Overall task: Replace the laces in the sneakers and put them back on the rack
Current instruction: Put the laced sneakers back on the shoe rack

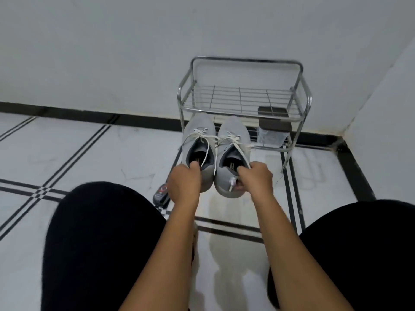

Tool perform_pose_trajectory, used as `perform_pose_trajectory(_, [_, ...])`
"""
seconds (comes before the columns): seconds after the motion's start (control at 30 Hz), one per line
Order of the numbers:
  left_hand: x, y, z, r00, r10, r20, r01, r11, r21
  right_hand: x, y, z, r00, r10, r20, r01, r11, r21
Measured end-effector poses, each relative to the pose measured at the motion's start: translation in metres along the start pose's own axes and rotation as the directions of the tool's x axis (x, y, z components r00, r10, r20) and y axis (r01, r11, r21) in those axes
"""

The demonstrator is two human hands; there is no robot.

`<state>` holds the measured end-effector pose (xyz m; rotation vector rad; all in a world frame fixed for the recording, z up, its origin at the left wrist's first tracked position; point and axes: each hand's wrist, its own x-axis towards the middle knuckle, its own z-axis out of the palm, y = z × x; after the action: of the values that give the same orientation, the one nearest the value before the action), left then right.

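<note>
Nearest, two knees in black cloth fill the bottom corners; right one cut off by the frame edge. Bare forearms reach fwd between them over the tiled floor, glossy white w/ black stripe lines.

Left hand grips the heel of the left sneaker: fingers curled down inside the collar, tips hidden in the opening. Right hand grips the heel of the right sneaker the same way, fingers hooked inside, thumb on the outer heel; a white lace end hangs just by the thumb. Can't tell if it's pinched too.

Both sneakers are grey knit fabric, rounded toes, dark lining, white laces tied loosely w/ ends trailing over the sides. Side by side, touching, toes pointing away, at the front edge of the rack's lower shelf; toes are under the top shelf. Whether soles rest on the shelf bars or are held clear: can't tell.

Small dark thing w/ red mark on the floor, left of the left wrist, partly hidden; can't make out what.

Rack: shiny chrome tube frame, thin wire shelves, curved rail on top, against the white wall near the room corner. At the right end of its lower shelf, a dark squarish block seen thru the top wires, sitting on a crumpled clear plastic bag.
</note>
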<state>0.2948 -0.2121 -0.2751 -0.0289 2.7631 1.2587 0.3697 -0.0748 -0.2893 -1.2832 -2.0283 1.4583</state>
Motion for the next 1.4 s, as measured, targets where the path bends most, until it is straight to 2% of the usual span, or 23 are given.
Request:
perform_pose_trajectory(0.13, [0.032, 0.058, -0.036, 0.996, 0.076, -0.046, -0.079, 0.994, -0.073, 0.028, -0.064, -0.017, 0.999, -0.036, 0.032, 0.03, 0.988, 0.153])
perform_pose_trajectory(0.23, [0.073, 0.112, -0.047, 0.992, 0.115, -0.042, -0.119, 0.986, -0.119, 0.073, -0.121, -0.023, 0.996, -0.071, 0.063, 0.057, 0.976, 0.208])
perform_pose_trajectory(0.37, [0.138, 0.161, -0.031, 0.988, 0.151, -0.014, -0.152, 0.985, -0.082, 0.139, -0.166, -0.013, 0.993, -0.078, 0.086, 0.057, 0.973, 0.224])
perform_pose_trajectory(0.6, [0.235, 0.186, 0.046, 0.993, 0.119, 0.017, -0.118, 0.992, -0.04, 0.278, -0.154, 0.025, 0.999, 0.005, 0.037, -0.01, 0.989, 0.145])
perform_pose_trajectory(0.73, [0.256, 0.18, 0.071, 0.995, 0.101, 0.005, -0.101, 0.995, 0.016, 0.282, -0.156, 0.034, 1.0, 0.015, 0.009, -0.016, 0.995, 0.1])
perform_pose_trajectory(0.9, [0.278, 0.179, 0.087, 0.99, 0.118, -0.074, -0.114, 0.992, 0.063, 0.293, -0.165, 0.048, 1.0, 0.005, 0.02, -0.006, 1.0, 0.027])
perform_pose_trajectory(1.17, [0.291, 0.182, 0.094, 0.976, 0.175, -0.133, -0.161, 0.981, 0.107, 0.294, -0.173, 0.059, 0.999, -0.019, 0.035, 0.018, 0.999, 0.029])
perform_pose_trajectory(1.23, [0.289, 0.181, 0.092, 0.976, 0.188, -0.112, -0.179, 0.98, 0.082, 0.291, -0.177, 0.052, 0.996, 0.006, 0.092, -0.012, 0.998, 0.065])
perform_pose_trajectory(1.3, [0.287, 0.178, 0.09, 0.979, 0.192, -0.068, -0.187, 0.98, 0.074, 0.288, -0.181, 0.04, 0.978, 0.012, 0.206, -0.029, 0.996, 0.081])
perform_pose_trajectory(1.4, [0.286, 0.168, 0.094, 0.974, 0.22, -0.05, -0.213, 0.97, 0.115, 0.285, -0.179, 0.027, 0.922, -0.058, 0.382, 0.061, 0.998, 0.005])
